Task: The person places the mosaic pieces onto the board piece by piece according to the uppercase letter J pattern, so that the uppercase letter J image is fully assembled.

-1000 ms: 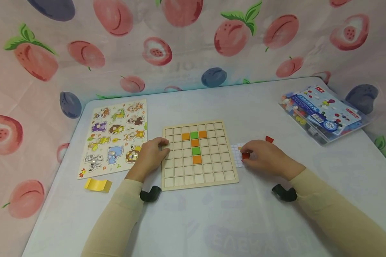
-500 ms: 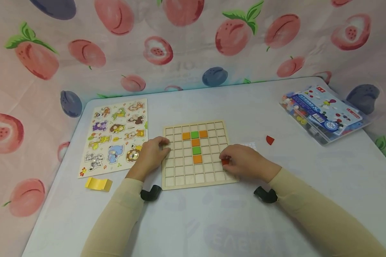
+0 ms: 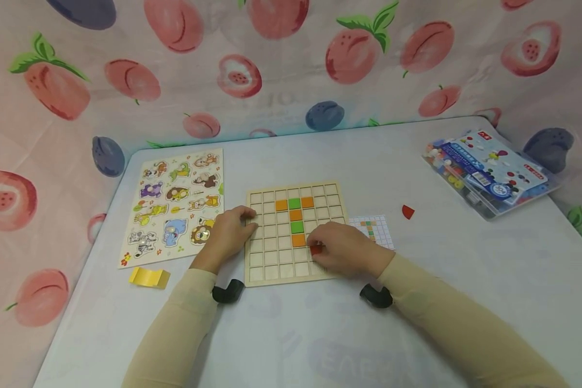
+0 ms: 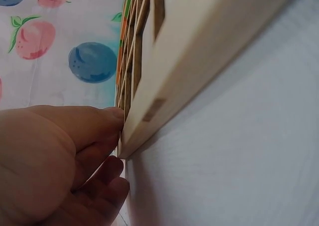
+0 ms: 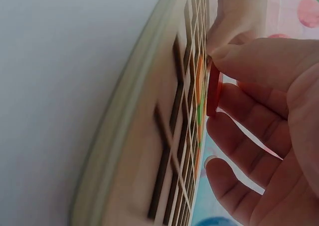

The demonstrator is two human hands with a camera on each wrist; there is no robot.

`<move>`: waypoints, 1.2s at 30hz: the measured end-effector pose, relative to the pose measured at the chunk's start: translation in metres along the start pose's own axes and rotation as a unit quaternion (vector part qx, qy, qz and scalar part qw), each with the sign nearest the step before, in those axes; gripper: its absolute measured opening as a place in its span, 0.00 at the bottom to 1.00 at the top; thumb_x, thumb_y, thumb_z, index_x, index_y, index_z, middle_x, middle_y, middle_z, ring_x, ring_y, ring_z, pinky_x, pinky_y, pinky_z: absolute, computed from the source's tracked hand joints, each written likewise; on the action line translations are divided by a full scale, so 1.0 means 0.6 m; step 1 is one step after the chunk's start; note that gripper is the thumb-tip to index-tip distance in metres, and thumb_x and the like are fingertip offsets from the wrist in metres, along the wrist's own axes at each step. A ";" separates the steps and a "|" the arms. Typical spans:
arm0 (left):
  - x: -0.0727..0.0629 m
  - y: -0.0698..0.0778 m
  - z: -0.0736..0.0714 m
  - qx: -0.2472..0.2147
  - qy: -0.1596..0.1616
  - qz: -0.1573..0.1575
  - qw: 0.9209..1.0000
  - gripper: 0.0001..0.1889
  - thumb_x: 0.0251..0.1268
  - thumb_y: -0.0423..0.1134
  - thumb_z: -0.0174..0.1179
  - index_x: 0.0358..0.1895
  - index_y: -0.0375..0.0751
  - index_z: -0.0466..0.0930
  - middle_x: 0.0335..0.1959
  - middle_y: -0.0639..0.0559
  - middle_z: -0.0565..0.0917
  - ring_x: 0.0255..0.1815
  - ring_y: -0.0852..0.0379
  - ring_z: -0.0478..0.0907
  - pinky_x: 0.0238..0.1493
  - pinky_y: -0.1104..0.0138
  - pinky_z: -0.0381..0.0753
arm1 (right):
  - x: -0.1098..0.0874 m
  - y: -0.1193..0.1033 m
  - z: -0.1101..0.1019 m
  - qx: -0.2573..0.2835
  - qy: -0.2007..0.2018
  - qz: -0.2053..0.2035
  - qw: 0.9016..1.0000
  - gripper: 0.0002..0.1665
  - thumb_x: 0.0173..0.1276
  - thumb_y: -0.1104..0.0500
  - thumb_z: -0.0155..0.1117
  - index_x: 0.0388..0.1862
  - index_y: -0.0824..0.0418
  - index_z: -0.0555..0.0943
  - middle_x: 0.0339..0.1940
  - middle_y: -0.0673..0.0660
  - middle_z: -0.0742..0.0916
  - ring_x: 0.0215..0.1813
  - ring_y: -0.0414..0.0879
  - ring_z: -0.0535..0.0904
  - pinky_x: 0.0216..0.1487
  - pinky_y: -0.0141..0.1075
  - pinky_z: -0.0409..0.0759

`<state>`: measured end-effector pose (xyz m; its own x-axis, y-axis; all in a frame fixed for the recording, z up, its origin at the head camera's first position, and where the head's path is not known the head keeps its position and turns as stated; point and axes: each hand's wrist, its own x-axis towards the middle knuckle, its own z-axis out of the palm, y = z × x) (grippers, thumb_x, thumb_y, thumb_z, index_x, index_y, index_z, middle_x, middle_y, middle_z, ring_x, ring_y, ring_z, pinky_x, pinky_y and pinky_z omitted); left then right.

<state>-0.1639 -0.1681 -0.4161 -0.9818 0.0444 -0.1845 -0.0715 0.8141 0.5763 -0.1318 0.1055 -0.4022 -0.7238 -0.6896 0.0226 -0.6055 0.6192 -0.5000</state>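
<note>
A wooden grid board [image 3: 271, 264] lies in the middle of the table, with orange tiles [image 3: 296, 215] and green tiles [image 3: 297, 227] forming a T in its cells. My left hand [image 3: 226, 236] holds the board's left edge, thumb and fingertips at the rim. Over the lower right part of the board, my right hand [image 3: 346, 247] pinches a flat red tile [image 5: 214, 90] between thumb and fingers. In the right wrist view the tile stands nearly edge-on, close over the grid. A gridded pattern card [image 3: 382, 231] with a coloured T shows partly behind the right hand.
A red fan-shaped piece [image 3: 408, 212] lies to the right of the card. At the back right is a clear plastic case [image 3: 490, 172] of colourful parts. An animal puzzle board [image 3: 174, 215] lies at left, with a yellow block [image 3: 149, 278] in front of it.
My right hand has moved left from the pattern card to over the board, carrying the red tile. The card has come into view behind it. My left hand stays at the board's edge.
</note>
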 end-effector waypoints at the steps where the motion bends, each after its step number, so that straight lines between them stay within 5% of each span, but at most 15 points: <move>1: 0.000 0.000 0.000 0.000 0.000 0.000 1.000 0.15 0.69 0.39 0.63 0.56 0.41 0.81 0.59 0.45 0.82 0.60 0.46 0.75 0.65 0.52 0.72 | 0.003 -0.003 0.001 -0.002 -0.002 -0.001 1.000 0.09 0.62 0.64 0.64 0.41 0.58 0.85 0.35 0.45 0.83 0.41 0.44 0.77 0.46 0.38 0.79; 36: -0.003 0.001 0.000 -0.001 0.003 0.004 1.000 0.15 0.69 0.39 0.64 0.56 0.41 0.81 0.58 0.44 0.82 0.60 0.46 0.76 0.64 0.52 0.72 | 0.036 -0.035 0.024 -0.029 -0.015 -0.008 0.999 0.04 0.66 0.61 0.66 0.39 0.57 0.85 0.31 0.45 0.82 0.36 0.43 0.76 0.40 0.35 0.77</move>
<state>-0.1623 -0.1677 -0.4152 -0.9832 0.0472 -0.1763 -0.0648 0.8125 0.5794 -0.1298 0.0721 -0.4036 -0.7048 -0.7094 0.0039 -0.6351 0.6285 -0.4491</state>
